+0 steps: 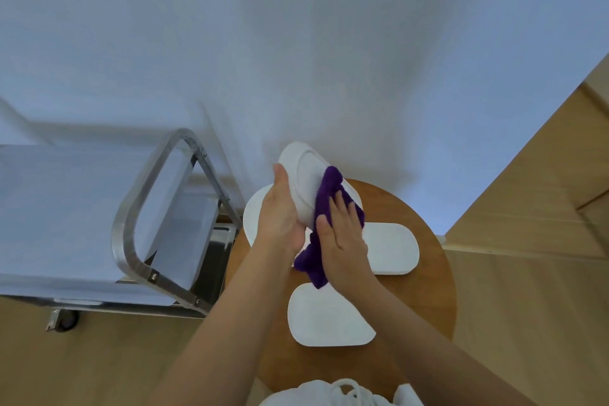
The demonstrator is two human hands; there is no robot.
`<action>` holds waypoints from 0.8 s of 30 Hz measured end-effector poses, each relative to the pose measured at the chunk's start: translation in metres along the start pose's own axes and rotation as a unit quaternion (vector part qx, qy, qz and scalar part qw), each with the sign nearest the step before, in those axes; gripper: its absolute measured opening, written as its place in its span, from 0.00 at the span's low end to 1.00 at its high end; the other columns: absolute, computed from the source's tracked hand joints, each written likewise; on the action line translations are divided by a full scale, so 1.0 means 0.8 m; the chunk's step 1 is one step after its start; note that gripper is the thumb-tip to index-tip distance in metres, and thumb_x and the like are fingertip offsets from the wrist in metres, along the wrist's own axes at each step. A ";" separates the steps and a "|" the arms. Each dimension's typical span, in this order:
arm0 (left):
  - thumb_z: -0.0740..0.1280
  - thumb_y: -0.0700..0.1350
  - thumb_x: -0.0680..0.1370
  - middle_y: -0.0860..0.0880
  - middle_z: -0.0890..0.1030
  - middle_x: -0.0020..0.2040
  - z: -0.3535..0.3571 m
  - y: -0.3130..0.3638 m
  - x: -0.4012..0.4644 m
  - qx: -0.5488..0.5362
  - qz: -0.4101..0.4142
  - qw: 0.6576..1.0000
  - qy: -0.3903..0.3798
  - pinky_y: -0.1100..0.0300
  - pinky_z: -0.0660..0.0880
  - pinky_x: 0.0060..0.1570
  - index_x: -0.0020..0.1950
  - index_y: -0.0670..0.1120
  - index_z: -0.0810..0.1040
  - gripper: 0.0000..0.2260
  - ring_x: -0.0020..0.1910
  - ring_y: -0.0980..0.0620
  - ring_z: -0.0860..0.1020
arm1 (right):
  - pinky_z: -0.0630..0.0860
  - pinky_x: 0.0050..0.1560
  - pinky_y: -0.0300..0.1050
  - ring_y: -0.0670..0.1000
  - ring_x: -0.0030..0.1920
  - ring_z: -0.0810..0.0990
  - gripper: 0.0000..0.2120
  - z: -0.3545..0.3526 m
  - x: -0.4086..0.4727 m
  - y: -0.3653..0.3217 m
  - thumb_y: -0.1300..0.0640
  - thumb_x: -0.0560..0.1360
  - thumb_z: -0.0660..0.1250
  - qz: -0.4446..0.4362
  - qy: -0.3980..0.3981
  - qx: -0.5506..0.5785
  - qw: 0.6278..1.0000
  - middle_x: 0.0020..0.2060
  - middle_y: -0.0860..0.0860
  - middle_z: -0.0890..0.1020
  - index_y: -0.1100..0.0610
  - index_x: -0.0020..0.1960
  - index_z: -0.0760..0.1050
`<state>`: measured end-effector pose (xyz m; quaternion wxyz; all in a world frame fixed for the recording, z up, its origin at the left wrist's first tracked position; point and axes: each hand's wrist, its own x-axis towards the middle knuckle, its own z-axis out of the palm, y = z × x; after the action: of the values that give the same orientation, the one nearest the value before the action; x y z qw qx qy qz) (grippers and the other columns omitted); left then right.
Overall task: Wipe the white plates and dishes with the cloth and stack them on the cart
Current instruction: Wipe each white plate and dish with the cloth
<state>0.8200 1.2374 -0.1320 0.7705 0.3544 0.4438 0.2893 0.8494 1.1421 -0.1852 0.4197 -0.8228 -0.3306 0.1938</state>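
My left hand holds a white plate tilted on edge above the round wooden table, underside toward me. My right hand presses a purple cloth flat against the plate's underside, and the cloth's tail hangs below my palm. Three more white dishes lie on the table: a round plate under my left hand, an oblong dish to the right, and another oblong dish near me. The metal cart stands to the left.
A white cloth covers the cart's top shelf; its steel handle loop faces the table and a wheel shows below. A white curtain hangs behind. Wooden panelling rises at right. White clothing with a drawstring fills the bottom edge.
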 end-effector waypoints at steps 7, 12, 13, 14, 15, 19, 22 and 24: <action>0.53 0.62 0.80 0.43 0.78 0.63 -0.010 -0.023 -0.013 -0.011 -0.053 0.997 -0.048 0.43 0.74 0.61 0.70 0.48 0.69 0.26 0.60 0.43 0.76 | 0.50 0.70 0.63 0.53 0.76 0.40 0.25 -0.020 0.023 0.038 0.43 0.81 0.44 0.132 -0.005 -0.030 0.991 0.77 0.46 0.44 0.43 0.76 0.43; 0.56 0.62 0.79 0.45 0.80 0.54 -0.019 -0.029 -0.018 0.018 -0.072 0.995 -0.060 0.46 0.78 0.54 0.56 0.54 0.74 0.16 0.54 0.45 0.78 | 0.57 0.70 0.58 0.56 0.72 0.59 0.25 -0.038 0.030 0.056 0.43 0.81 0.47 0.186 0.088 0.095 0.974 0.75 0.50 0.59 0.46 0.76 0.52; 0.56 0.62 0.79 0.46 0.81 0.52 -0.020 -0.029 -0.019 0.022 -0.076 0.995 -0.063 0.47 0.78 0.52 0.53 0.54 0.74 0.15 0.52 0.46 0.79 | 0.59 0.69 0.59 0.56 0.70 0.62 0.24 -0.042 0.033 0.057 0.43 0.81 0.47 0.197 0.089 0.096 0.972 0.73 0.50 0.63 0.47 0.76 0.55; 0.57 0.62 0.79 0.46 0.81 0.51 -0.020 -0.029 -0.019 0.028 -0.079 0.994 -0.067 0.48 0.79 0.50 0.51 0.54 0.75 0.14 0.51 0.46 0.79 | 0.59 0.68 0.59 0.56 0.69 0.64 0.23 -0.044 0.036 0.054 0.44 0.81 0.47 0.197 0.087 0.076 0.974 0.71 0.50 0.66 0.47 0.74 0.58; 0.57 0.62 0.79 0.46 0.82 0.50 -0.020 -0.030 -0.019 0.037 -0.083 0.993 -0.070 0.49 0.79 0.49 0.50 0.54 0.75 0.15 0.50 0.46 0.80 | 0.58 0.67 0.60 0.55 0.68 0.64 0.23 -0.045 0.038 0.048 0.44 0.81 0.46 0.187 0.085 0.047 0.978 0.70 0.49 0.68 0.47 0.73 0.61; 0.54 0.63 0.79 0.44 0.83 0.53 -0.017 -0.057 -0.029 0.104 -0.121 0.983 -0.093 0.43 0.78 0.54 0.57 0.53 0.77 0.19 0.54 0.43 0.80 | 0.58 0.67 0.60 0.53 0.68 0.65 0.22 -0.035 0.048 0.006 0.44 0.79 0.45 0.071 0.090 -0.044 0.992 0.66 0.47 0.72 0.48 0.67 0.68; 0.56 0.63 0.79 0.44 0.83 0.56 -0.017 -0.067 -0.030 0.022 -0.154 0.983 -0.096 0.44 0.77 0.56 0.62 0.49 0.77 0.23 0.58 0.42 0.79 | 0.52 0.70 0.56 0.50 0.72 0.57 0.19 -0.020 0.050 -0.017 0.48 0.81 0.48 -0.020 0.088 -0.119 0.989 0.69 0.45 0.68 0.48 0.68 0.67; 0.58 0.63 0.78 0.44 0.85 0.52 -0.020 -0.060 -0.025 -0.032 -0.149 0.985 -0.080 0.47 0.80 0.47 0.59 0.49 0.78 0.21 0.51 0.42 0.83 | 0.50 0.72 0.55 0.49 0.73 0.53 0.21 -0.015 0.046 -0.025 0.47 0.81 0.47 -0.032 0.074 -0.096 0.992 0.72 0.45 0.64 0.47 0.71 0.64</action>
<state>0.8036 1.1987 -0.1665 0.8492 0.2813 0.4189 0.1558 0.8750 1.1694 -0.1636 0.3684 -0.8603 -0.3415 0.0864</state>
